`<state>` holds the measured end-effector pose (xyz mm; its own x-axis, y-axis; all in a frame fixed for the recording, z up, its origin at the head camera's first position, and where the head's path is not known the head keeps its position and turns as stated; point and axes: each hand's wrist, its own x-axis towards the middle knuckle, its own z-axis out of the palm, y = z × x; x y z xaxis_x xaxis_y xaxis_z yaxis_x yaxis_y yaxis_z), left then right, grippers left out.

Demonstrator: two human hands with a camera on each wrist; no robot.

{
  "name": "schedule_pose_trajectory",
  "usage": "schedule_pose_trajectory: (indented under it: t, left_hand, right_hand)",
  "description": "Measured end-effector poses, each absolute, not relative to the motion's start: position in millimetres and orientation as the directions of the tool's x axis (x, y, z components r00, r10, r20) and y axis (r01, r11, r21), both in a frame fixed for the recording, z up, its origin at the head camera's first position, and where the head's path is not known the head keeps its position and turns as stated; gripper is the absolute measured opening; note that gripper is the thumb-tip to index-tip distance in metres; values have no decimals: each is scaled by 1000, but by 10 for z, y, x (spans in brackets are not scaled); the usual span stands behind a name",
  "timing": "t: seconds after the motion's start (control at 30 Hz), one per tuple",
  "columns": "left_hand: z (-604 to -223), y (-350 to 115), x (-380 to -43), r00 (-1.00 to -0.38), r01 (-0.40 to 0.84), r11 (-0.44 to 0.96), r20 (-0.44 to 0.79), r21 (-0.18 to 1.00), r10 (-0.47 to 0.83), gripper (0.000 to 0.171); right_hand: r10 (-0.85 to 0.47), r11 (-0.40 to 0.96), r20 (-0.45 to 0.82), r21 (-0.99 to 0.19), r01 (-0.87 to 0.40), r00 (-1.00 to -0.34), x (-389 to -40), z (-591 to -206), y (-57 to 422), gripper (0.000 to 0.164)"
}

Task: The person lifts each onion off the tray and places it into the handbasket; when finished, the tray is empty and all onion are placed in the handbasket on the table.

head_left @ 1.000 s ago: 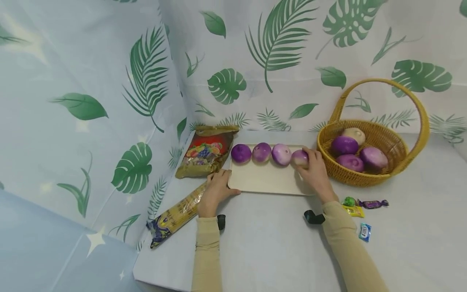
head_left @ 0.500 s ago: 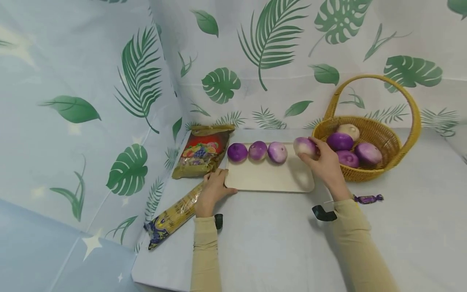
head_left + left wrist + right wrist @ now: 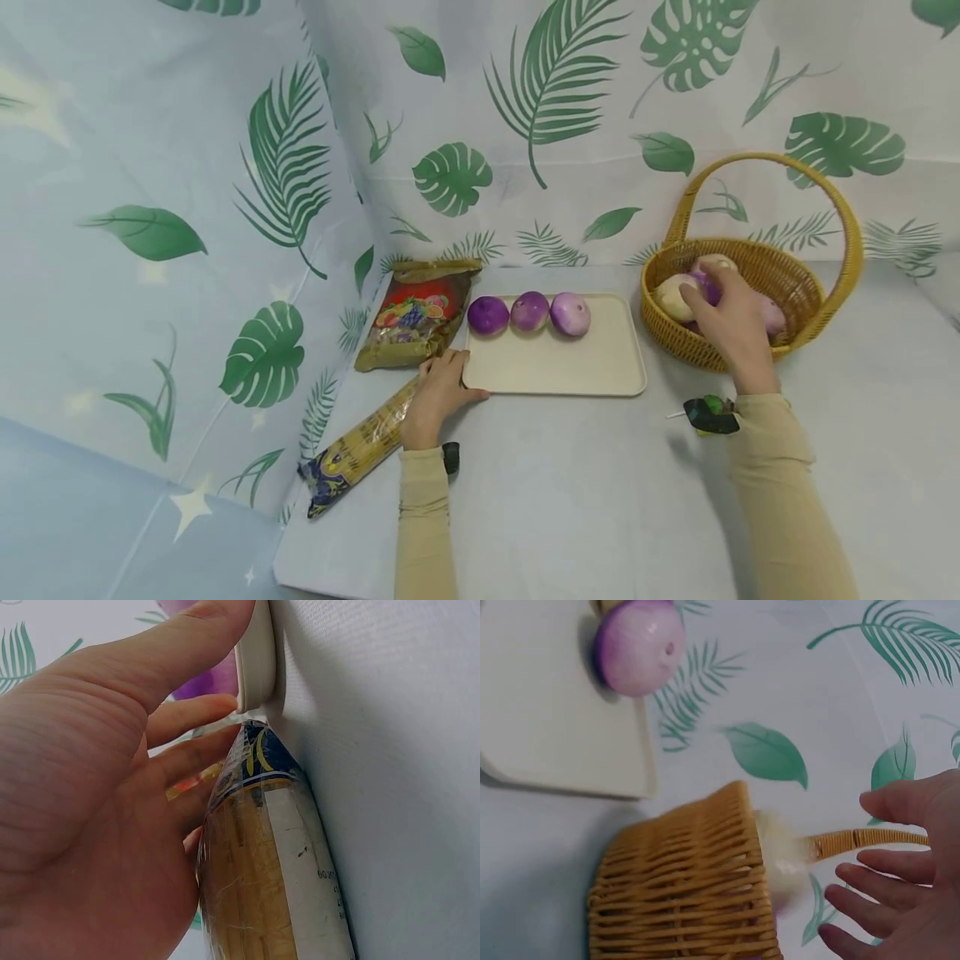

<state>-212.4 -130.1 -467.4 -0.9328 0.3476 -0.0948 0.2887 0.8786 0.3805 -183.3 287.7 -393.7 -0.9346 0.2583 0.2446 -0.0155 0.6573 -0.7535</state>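
My left hand [image 3: 437, 396] rests at the front left corner of a cream tray [image 3: 555, 368], thumb along the front edge and fingertips at the side. The left wrist view shows those fingers fairly straight against the tray's rim [image 3: 259, 664]. Three purple-and-white turnips [image 3: 529, 312] sit in a row along the tray's back. Over the wicker basket [image 3: 678, 343] is my right hand [image 3: 738, 329], fingers spread. A pale turnip [image 3: 672, 297] lies inside the basket's left rim. In the right wrist view a gap separates my fingers from that turnip [image 3: 780, 859]. Other turnips in the basket are partly hidden.
A gold and red sweets bag [image 3: 420, 312] lies left of the tray. A long spaghetti packet [image 3: 367, 442] slants beneath my left wrist. The basket's tall handle [image 3: 851, 225] arches behind my right hand. Small wrapped sweets [image 3: 708, 406] are mostly hidden by my right wrist.
My right hand has lifted the rightmost turnip off the tray, carried it right into the basket and let go. My left hand has stayed at the tray's corner.
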Motion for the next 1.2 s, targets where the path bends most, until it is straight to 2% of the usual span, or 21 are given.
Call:
schedule_pose_trajectory:
  t: [0.23,0.43,0.57,0.67,0.97,1.2]
  left_hand:
    - [-4712,-1317,-2130,-932,292,878,-91,380,350,82]
    - [-4720,-1329,-2142,-934,289,875,-87,388,347,82]
    - [-4723,-1330,-2142,-933,285,877,-99,386,347,82]
    - [-4720,-1317,-2137,-934,279,880,-104,385,342,82]
    - [-4700,-1253,-2135,-927,277,871,-125,407,353,83]
    - [-4676,-1304,-2154,-935,279,884,-103,376,339,82]
  right_hand:
    - [249,674,345,-733,-94,-905,-1856,-3935,2737,51]
    - [159,649,372,-737,-187,-914,-1988,-4077,2401,46]
    - [61,614,334,-755,-228,-941,-2113,-4253,2163,52]
    - [23,591,270,-780,-205,-963,-2214,-4365,1996,60]
    - [58,631,199,-767,-119,-978,-2455,-4654,1704,77]
    - [86,626,233,-769,-130,-969,-2560,-4809,1588,71]
